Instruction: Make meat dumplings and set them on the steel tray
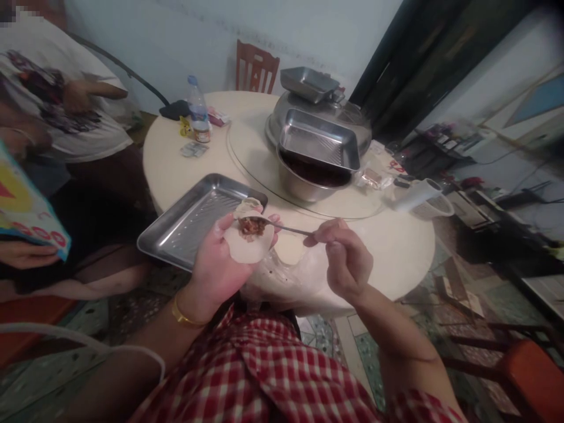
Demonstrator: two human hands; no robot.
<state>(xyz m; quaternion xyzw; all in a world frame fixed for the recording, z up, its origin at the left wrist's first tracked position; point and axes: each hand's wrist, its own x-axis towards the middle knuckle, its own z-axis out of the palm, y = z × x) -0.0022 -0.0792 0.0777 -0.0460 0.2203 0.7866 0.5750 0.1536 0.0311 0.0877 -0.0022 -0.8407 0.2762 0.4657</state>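
Observation:
On the palm and fingers of my left hand rests a round, pale dumpling wrapper, its edge held by the curled fingers. Brown minced filling sits near the wrapper's far edge. My right hand grips the handle of a metal spoon, whose bowl end touches the filling. Just behind the wrapper a folded piece of dough shows; whether it lies in the tray or on my hand I cannot tell. Between my hands, more round wrappers lie on a plastic bag at the table edge.
A metal tray stands left on the round table. On the glass turntable are a metal bowl, another tray and a large lidded pan. A bottle stands behind. People sit at left, one holding a printed packet.

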